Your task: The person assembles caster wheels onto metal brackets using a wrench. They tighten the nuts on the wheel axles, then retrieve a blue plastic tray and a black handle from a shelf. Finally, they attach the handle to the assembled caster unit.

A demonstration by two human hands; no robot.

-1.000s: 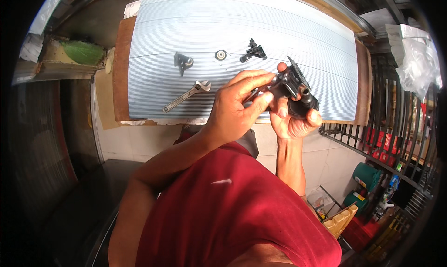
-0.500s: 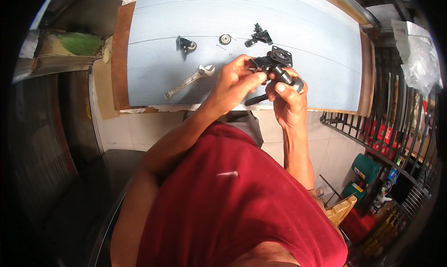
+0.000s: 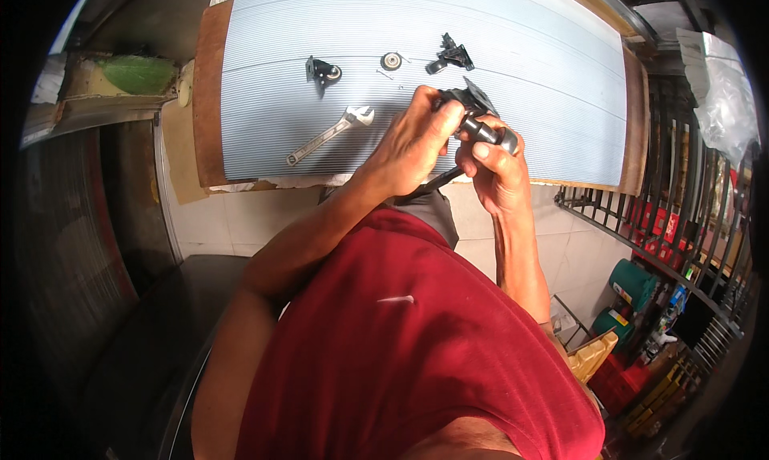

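Note:
Over the table's near edge, my left hand (image 3: 420,139) is closed around a black caster bracket (image 3: 479,99), whose mounting plate is tilted up beyond the fingers. My right hand (image 3: 503,167) grips a black socket wrench (image 3: 482,131) with a thick cylindrical head. Its dark handle (image 3: 439,181) slants down to the left, beneath both hands. The wrench head meets the bracket, but fingers hide the exact contact. Beyond the hands lie a second black caster bracket (image 3: 455,54), a loose caster wheel (image 3: 391,61) and a small bolt (image 3: 385,74).
An adjustable wrench (image 3: 330,135) and a caster with its wheel (image 3: 324,71) lie left on the ribbed pale-blue tabletop (image 3: 553,83). Clear plastic bags (image 3: 721,99) hang at the right, above a dark metal railing (image 3: 641,219). Green machines (image 3: 633,284) stand on the floor.
The caster bracket has turned, so its plate now shows nearly edge-on. My left hand has closed further over it, and the wrench handle has swung lower and to the left.

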